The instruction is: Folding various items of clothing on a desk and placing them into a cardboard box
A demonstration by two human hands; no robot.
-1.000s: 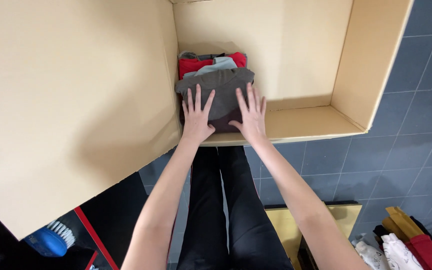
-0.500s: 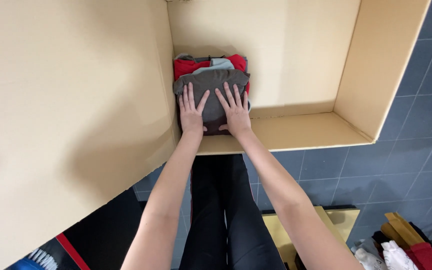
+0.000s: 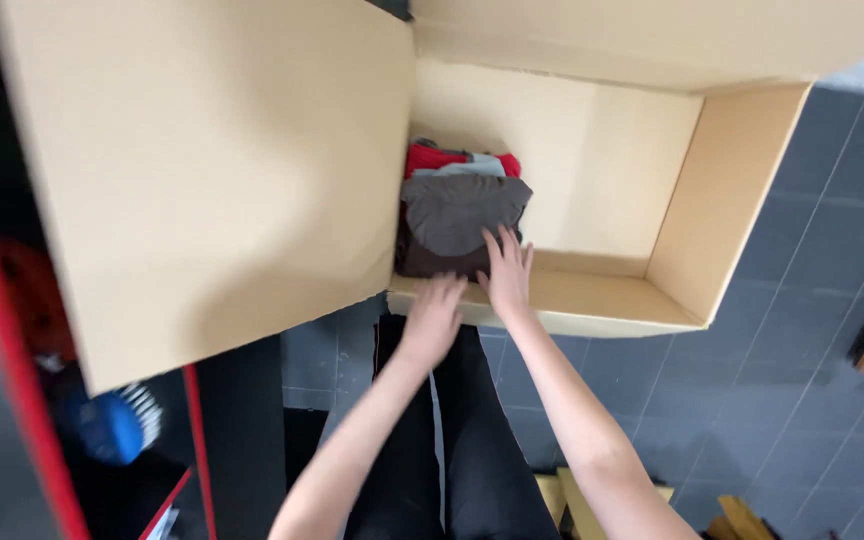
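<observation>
The open cardboard box (image 3: 672,250) takes up most of the view, with one broad flap (image 3: 212,170) spread out to the left and another across the top. Inside, the stack of folded clothes (image 3: 457,215) sits tight in the box's near-left corner against the left wall; the box floor to the right of it, out to the right wall, lies bare. The top piece is a grey-brown garment (image 3: 462,205), with red and pale blue-grey cloth showing behind it. The lower layers are dark and hard to tell apart.

A blue brush (image 3: 112,425) at lower left is blurred, as is the whole left edge.

The right hand (image 3: 507,272) reaches over the box's near wall, fingers spread flat, fingertips on the near edge of the stack, clamped on nothing. The left hand (image 3: 434,318) hangs just outside the near wall, fingers loosely curled and blurred, holding nothing, apart from the clothes.
</observation>
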